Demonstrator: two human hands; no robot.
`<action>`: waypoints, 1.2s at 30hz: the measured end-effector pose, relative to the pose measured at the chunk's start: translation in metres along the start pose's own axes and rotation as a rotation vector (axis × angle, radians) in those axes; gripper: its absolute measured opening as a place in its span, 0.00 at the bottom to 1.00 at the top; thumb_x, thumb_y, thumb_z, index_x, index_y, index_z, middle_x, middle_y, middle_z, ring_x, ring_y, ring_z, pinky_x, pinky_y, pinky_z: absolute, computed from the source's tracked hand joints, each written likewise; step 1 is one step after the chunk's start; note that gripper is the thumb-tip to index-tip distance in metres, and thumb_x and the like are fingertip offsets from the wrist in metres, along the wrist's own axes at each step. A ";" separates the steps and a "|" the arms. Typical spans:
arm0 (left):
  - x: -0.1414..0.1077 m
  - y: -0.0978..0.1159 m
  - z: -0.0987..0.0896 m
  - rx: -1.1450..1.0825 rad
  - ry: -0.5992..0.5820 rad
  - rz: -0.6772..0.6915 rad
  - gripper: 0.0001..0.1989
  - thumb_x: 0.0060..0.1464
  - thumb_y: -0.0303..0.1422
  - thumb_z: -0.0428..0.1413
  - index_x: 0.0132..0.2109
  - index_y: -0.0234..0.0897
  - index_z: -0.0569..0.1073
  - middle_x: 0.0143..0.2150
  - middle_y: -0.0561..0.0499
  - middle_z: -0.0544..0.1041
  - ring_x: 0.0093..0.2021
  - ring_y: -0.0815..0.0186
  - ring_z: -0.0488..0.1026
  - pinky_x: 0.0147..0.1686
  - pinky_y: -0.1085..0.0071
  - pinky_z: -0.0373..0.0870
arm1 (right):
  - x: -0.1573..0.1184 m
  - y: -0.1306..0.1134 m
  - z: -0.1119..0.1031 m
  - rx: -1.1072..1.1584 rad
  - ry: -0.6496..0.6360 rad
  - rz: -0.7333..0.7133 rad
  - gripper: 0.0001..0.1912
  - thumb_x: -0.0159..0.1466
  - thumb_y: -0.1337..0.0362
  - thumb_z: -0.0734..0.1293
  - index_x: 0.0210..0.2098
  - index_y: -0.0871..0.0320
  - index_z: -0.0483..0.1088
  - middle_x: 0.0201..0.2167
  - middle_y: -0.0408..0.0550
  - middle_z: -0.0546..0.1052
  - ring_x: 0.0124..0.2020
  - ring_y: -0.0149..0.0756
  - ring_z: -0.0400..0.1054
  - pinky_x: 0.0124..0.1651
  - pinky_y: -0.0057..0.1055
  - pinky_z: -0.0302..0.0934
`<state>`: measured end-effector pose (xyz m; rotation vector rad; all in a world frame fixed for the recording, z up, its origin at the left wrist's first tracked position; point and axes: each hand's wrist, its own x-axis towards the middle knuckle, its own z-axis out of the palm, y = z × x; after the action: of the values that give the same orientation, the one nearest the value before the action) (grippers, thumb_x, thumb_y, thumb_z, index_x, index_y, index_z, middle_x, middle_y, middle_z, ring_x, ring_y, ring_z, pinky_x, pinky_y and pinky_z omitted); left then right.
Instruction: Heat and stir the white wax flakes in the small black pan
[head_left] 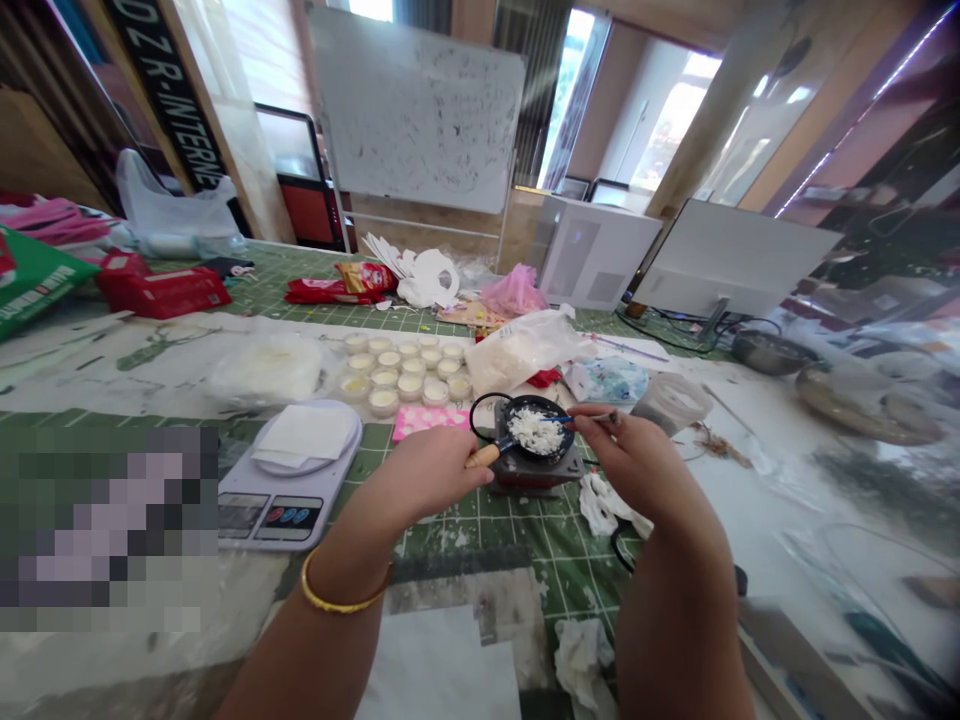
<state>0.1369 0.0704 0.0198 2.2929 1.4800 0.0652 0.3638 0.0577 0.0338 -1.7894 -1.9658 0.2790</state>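
A small black frying pan (pixel 517 407) sits on a dark hot plate (pixel 536 474) in the middle of the green mat. White flakes or shavings (pixel 535 433) are heaped inside it. My left hand (pixel 435 468) is closed round the pan's wooden handle (pixel 482 456), with a gold bangle on the wrist. From the right, my right hand (pixel 626 455) pinches a thin stirring tool (pixel 559 419), whose blue end reaches into the flakes. Its exact kind is too small to tell.
Several small cups of pale wax-like stuff (pixel 385 380) stand behind a pink mould (pixel 431 422). A digital scale (pixel 300 490) bears white paper at the left. Behind the pan lies a plastic bag of white material (pixel 517 350); crumpled tissue (pixel 598 505) and a cable lie to the right.
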 end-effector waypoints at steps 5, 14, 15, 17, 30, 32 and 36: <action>0.000 0.000 0.000 0.004 0.007 0.001 0.21 0.51 0.48 0.43 0.30 0.36 0.70 0.30 0.47 0.74 0.26 0.66 0.66 0.24 0.72 0.53 | -0.001 -0.003 0.001 0.002 -0.021 0.008 0.17 0.62 0.55 0.55 0.40 0.54 0.71 0.34 0.45 0.76 0.36 0.36 0.68 0.38 0.29 0.57; -0.002 0.000 0.000 0.000 0.019 0.003 0.20 0.51 0.48 0.43 0.29 0.36 0.70 0.29 0.48 0.73 0.25 0.66 0.66 0.22 0.72 0.51 | -0.001 -0.006 0.002 0.030 -0.057 -0.008 0.16 0.62 0.55 0.55 0.40 0.53 0.70 0.34 0.44 0.76 0.36 0.34 0.68 0.38 0.28 0.57; -0.002 0.000 0.000 -0.002 0.020 0.003 0.20 0.51 0.48 0.43 0.29 0.36 0.70 0.29 0.48 0.73 0.25 0.66 0.66 0.22 0.72 0.51 | -0.001 -0.006 0.002 0.030 -0.064 -0.017 0.16 0.62 0.55 0.55 0.40 0.53 0.70 0.34 0.44 0.76 0.36 0.35 0.68 0.38 0.28 0.57; -0.001 0.001 -0.001 -0.004 0.015 0.000 0.20 0.50 0.47 0.43 0.30 0.36 0.70 0.29 0.48 0.73 0.26 0.67 0.66 0.22 0.72 0.51 | -0.001 -0.006 0.002 0.019 -0.083 -0.033 0.16 0.62 0.55 0.55 0.39 0.54 0.71 0.33 0.45 0.76 0.35 0.35 0.68 0.36 0.28 0.56; -0.001 0.001 -0.001 0.002 0.017 0.001 0.21 0.51 0.48 0.42 0.29 0.36 0.70 0.29 0.48 0.74 0.25 0.67 0.66 0.23 0.72 0.52 | 0.003 -0.006 0.007 0.011 0.010 0.006 0.17 0.62 0.55 0.55 0.41 0.53 0.71 0.32 0.45 0.76 0.35 0.36 0.68 0.36 0.29 0.56; -0.001 0.000 -0.001 -0.002 0.016 0.005 0.21 0.51 0.48 0.43 0.30 0.36 0.70 0.30 0.48 0.74 0.26 0.67 0.66 0.23 0.72 0.52 | 0.003 -0.007 0.008 0.002 -0.029 -0.003 0.16 0.62 0.56 0.56 0.41 0.54 0.71 0.33 0.45 0.76 0.36 0.36 0.68 0.37 0.29 0.56; -0.002 0.000 -0.001 -0.003 0.018 0.010 0.22 0.52 0.48 0.42 0.29 0.36 0.69 0.29 0.48 0.74 0.25 0.67 0.66 0.22 0.72 0.51 | 0.004 -0.008 0.010 0.023 0.020 0.014 0.16 0.62 0.56 0.55 0.42 0.53 0.70 0.35 0.45 0.76 0.38 0.36 0.68 0.39 0.29 0.56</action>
<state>0.1359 0.0686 0.0217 2.3032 1.4763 0.0911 0.3516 0.0622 0.0299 -1.7849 -1.9293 0.2857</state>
